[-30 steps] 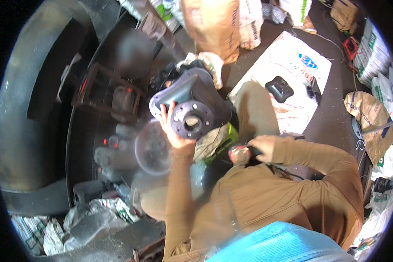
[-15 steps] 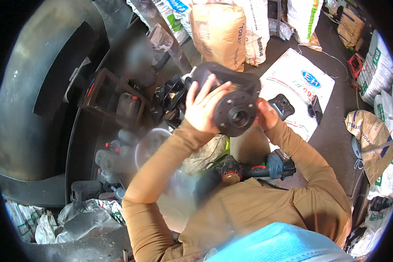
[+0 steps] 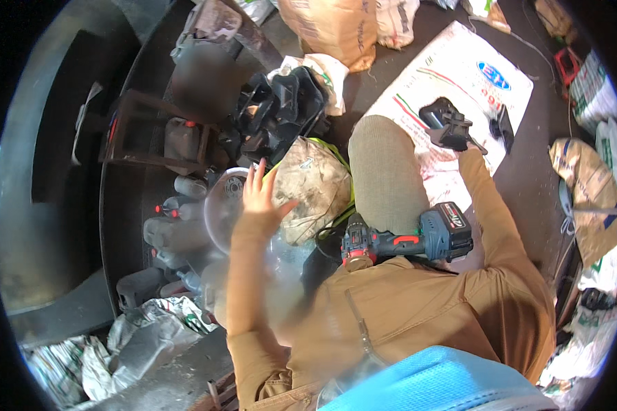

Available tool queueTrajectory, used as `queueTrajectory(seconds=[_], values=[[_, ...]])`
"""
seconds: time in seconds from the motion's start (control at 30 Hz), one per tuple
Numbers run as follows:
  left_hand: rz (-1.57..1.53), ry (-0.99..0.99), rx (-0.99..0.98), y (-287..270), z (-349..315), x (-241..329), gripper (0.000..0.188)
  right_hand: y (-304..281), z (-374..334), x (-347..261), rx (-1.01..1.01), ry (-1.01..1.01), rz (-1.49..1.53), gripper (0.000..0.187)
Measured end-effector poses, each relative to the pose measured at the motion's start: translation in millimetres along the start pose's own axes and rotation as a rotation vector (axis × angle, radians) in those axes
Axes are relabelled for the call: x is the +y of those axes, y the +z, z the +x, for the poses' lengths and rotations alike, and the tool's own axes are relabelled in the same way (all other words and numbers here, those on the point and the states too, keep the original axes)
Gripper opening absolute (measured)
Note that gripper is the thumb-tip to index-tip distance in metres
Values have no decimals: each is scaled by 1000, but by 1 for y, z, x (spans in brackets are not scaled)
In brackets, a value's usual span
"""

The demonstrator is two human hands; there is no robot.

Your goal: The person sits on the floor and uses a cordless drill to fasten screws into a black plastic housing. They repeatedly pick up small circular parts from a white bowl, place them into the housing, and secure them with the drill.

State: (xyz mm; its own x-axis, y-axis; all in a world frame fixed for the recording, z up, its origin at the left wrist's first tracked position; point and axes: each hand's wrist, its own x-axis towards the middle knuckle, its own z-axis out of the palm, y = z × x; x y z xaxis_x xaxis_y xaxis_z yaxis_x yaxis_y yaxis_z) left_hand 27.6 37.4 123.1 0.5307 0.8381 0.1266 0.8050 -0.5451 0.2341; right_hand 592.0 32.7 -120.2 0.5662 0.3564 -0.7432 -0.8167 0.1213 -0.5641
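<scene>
My left hand (image 3: pixel 259 196) is open with its fingers spread. It hovers over the rim of a clear plastic bowl (image 3: pixel 219 205), next to a dirty cloth bundle (image 3: pixel 317 183). My right arm stretches to the upper right, and my right hand (image 3: pixel 467 148) is mostly hidden at a black tool part (image 3: pixel 447 123) lying on a white printed sack (image 3: pixel 459 72). I cannot tell whether it grips the part. A blue and red cordless drill (image 3: pixel 404 240) lies across my lap beside my raised knee (image 3: pixel 384 164).
A pile of black metal parts (image 3: pixel 277 106) sits ahead of the bowl, by a dark rusty frame (image 3: pixel 144 133) and small bottles (image 3: pixel 175 205). A big curved dark drum (image 3: pixel 41 171) fills the left. Brown and white sacks (image 3: pixel 332 27) line the back and right, and crumpled paper (image 3: pixel 110 346) lies lower left.
Both hands held up a round black metal hub before; now neither holds it. My left hand has dropped to the clear bowl and my right arm has swung out to the white sack.
</scene>
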Motion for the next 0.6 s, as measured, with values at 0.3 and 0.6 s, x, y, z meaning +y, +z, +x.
queueTrajectory(seconds=[0.3,0.6], values=[[-577,-1086,-630,4,-135,-52,79,-21,64,-42,-245,223,-187,50],[-298,-986,-755,46,-164,-99,82,193,-115,27,-829,15,-690,37]])
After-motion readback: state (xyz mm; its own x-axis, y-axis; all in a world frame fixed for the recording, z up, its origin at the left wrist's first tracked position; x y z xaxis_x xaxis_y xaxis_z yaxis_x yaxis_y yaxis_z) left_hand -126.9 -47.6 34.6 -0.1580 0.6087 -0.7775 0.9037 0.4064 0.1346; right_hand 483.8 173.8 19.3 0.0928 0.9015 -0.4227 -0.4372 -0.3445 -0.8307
